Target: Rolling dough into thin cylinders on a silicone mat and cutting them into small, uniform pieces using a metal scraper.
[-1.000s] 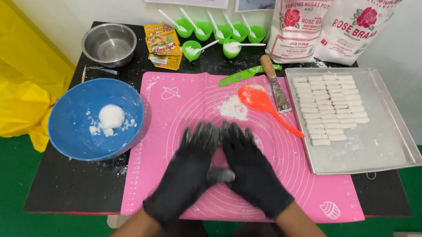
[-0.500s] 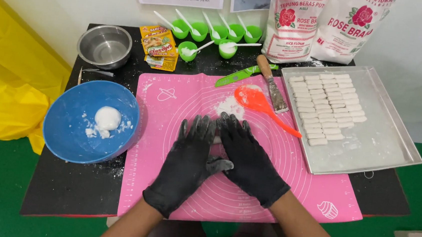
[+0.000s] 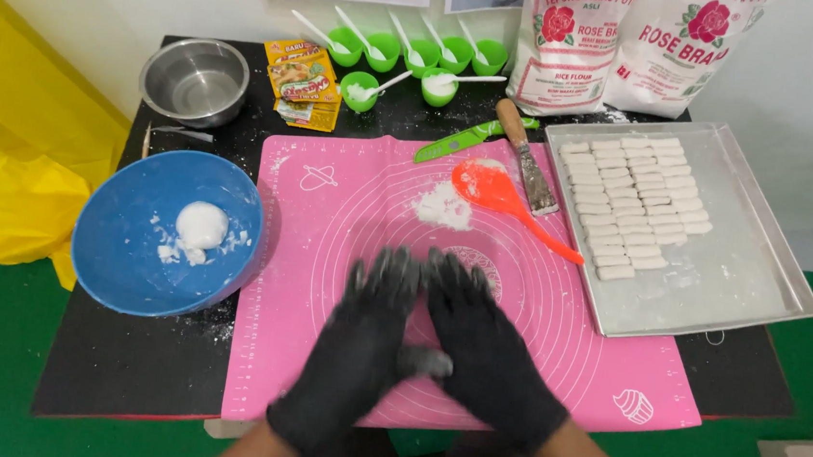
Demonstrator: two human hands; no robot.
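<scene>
Gloved hands point(image 3: 426, 351) mid-mat point(image 3: 351, 195), edges distant

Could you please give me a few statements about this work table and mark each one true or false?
1. Both hands, left hand and right hand, wear black gloves. True.
2. The blue bowl is empty. False: a white dough lump lies in it.
3. The metal tray holds rows of white pieces. True.
4. The orange spoon lies in the tray. False: it lies on the pink mat.
5. A small dough piece shows between the hands. True.
</scene>
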